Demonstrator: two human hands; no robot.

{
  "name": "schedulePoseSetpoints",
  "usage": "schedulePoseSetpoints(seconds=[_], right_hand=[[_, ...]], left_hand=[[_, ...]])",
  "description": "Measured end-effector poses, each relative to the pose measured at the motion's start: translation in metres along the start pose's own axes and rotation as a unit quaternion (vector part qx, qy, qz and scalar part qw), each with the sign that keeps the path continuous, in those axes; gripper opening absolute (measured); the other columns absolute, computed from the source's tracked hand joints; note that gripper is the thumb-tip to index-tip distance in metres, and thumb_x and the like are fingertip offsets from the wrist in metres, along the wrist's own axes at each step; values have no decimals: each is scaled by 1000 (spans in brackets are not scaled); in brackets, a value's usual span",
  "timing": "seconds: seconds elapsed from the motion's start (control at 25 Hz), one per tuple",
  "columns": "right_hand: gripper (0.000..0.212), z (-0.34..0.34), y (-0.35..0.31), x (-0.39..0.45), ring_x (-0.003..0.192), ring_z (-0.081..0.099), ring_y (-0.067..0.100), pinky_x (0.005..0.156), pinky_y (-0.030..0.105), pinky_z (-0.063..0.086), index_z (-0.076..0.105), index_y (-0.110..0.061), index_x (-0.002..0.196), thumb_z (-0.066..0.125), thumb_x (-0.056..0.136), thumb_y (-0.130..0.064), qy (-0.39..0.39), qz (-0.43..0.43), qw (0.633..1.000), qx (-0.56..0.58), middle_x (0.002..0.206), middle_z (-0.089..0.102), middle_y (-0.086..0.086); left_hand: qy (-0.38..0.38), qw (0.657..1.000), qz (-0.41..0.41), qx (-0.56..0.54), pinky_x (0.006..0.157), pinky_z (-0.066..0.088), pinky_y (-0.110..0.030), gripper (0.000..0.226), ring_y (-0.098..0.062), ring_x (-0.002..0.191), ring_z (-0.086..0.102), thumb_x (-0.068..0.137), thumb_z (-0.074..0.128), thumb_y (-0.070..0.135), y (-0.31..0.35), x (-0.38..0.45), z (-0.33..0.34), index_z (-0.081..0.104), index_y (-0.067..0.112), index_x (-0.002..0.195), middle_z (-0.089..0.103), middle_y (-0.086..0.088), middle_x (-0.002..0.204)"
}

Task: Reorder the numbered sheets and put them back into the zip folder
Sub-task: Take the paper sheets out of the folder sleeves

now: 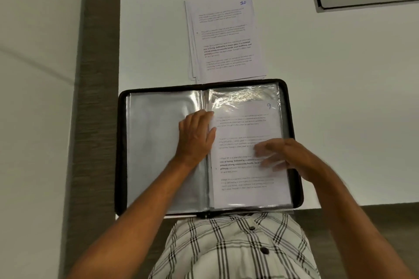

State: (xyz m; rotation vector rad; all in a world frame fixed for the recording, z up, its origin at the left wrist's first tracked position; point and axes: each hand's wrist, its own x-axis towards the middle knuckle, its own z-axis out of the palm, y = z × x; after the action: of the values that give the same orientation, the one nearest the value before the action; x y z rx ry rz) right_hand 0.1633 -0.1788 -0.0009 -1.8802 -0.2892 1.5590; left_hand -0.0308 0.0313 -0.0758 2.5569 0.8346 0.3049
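Zip folder (122, 142) was found open at the desk (340, 97) front edge; sheet 9 (244, 124) was pressed flat by left hand (196, 136) and blurred right hand (281, 156), both with fingers extended; loose sheets (224, 38) were stacked just behind.

You can read a blue handwritten "10" at the top right corner of the top sheet (224, 36) in the stack, well beyond your fingers. Its bold lines read roughly "way of living. Defined by a slower pace... around strong community bonds, local traditions"; rest is too small to read. Sheet in the folder's right sleeve (247, 142) carries a handwritten "9" at its top right, above your right hand (285, 156). Just left of those fingers: "way of living. Defined by a slower", "around strong community bonds", "primary". Other paragraphs are blurred.
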Motion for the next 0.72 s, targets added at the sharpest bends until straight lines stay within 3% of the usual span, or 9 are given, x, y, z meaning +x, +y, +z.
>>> schedulePoseSetpoints(seconds=[0.08,0.16,0.24,0.32,0.4,0.52,0.6,0.64,0.72], right_hand=[[45,9,-4,-6,107,76,21,94,43,57,77,-21,120,66,87,-49,-24,-40,998,29,122,77,-1],[46,23,-9,-7,124,68,20,106,47,51,76,-21,126,61,91,-47,-64,-87,991,75,136,71,-2],[45,43,-17,-4,140,56,16,115,51,40,72,-20,133,52,98,-41,-123,-130,978,105,148,62,-7],[47,71,-28,0,150,41,12,122,49,28,70,-19,136,44,102,-39,-182,-162,964,106,158,50,-12],[50,103,-38,2,157,27,6,126,46,15,68,-27,139,37,104,-45,-229,-190,953,57,165,39,-17],[55,146,-49,0,158,14,2,129,48,1,52,-43,151,31,103,-61,-262,-210,940,-59,169,25,-23],[50,167,-49,-3,153,6,-8,127,46,-8,43,-46,155,34,107,-58,-260,-215,933,-129,169,15,-24],[49,177,-47,-3,149,1,-10,125,45,-13,39,-46,156,35,108,-56,-246,-214,930,-167,169,11,-21],[60,192,-37,2,157,-9,7,126,54,-17,36,-43,159,38,102,-65,-200,-219,918,-265,174,9,-10]], left_hand=[[-4,1000,-17,1,98,41,-39,38,-22,121,48,96,63,29,-4,-24,-6,60,20,132,57,1,134],[-26,999,-36,-21,99,40,-34,32,-19,120,48,96,65,30,-8,-36,-14,65,24,127,59,6,131],[-61,986,-91,-125,102,47,-35,27,-15,115,57,95,66,32,-14,-36,-28,71,25,120,66,8,123],[-106,926,-208,-296,100,54,-38,20,-10,104,68,97,65,34,-12,-33,-53,73,26,114,74,9,110],[-142,859,-287,-399,100,55,-38,21,-12,102,70,102,57,43,-9,-33,-81,68,32,115,74,9,108],[-162,792,-372,-456,106,49,-39,55,-21,123,63,104,34,61,-24,-44,-103,53,25,142,65,-4,135],[-170,770,-381,-483,115,39,-49,79,-25,132,58,97,26,77,-43,-55,-110,40,25,154,61,-6,143],[-182,763,-372,-496,115,38,-52,87,-24,130,60,90,22,86,-50,-61,-114,42,29,153,63,-4,141],[-180,761,-366,-504,110,44,-51,95,-22,120,67,83,15,92,-60,-71,-119,48,32,149,66,-1,137]])
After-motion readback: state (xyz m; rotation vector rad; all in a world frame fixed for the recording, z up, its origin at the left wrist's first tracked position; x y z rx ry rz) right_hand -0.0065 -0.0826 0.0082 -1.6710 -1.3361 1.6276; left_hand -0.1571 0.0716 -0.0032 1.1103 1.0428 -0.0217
